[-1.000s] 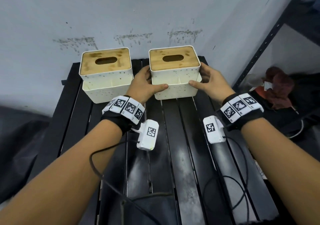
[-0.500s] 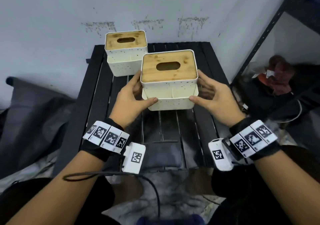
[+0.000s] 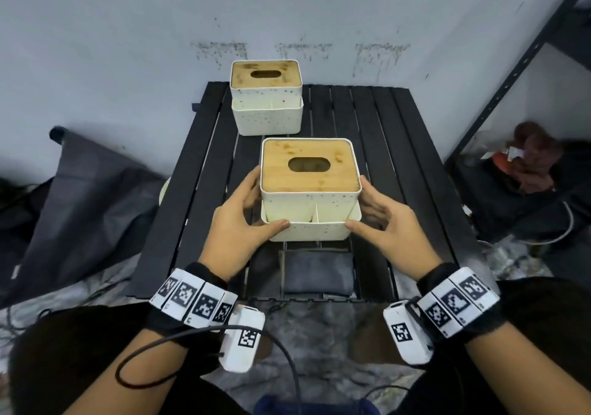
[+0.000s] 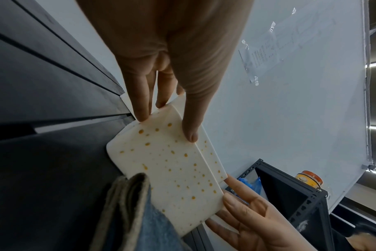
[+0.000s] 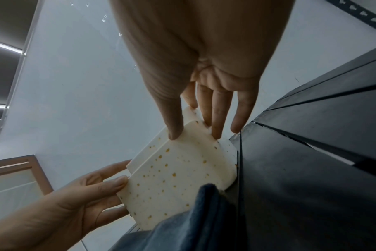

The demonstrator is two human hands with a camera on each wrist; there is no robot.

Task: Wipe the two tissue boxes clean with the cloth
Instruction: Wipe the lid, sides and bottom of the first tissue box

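Note:
Two white speckled tissue boxes with wooden slotted lids are on the black slatted table (image 3: 403,158). The far box (image 3: 267,104) stands at the back left by the wall. Both my hands hold the near box (image 3: 310,190) at mid-table: my left hand (image 3: 246,219) grips its left side and my right hand (image 3: 377,219) its right side, thumbs on the front wall. The left wrist view shows the spotted front (image 4: 172,169), and the right wrist view shows it too (image 5: 182,178). A folded dark grey cloth (image 3: 318,275) lies at the table's front edge, just before the box.
A grey wall closes the back of the table. A black metal rack post (image 3: 511,72) rises on the right, with reddish-brown clutter (image 3: 534,158) at its foot. A dark bag (image 3: 80,197) lies on the floor to the left. Cables trail from my wrists.
The right-hand box has come from the back of the table, beside the other box, toward the front, held in both hands. The cloth has come into sight.

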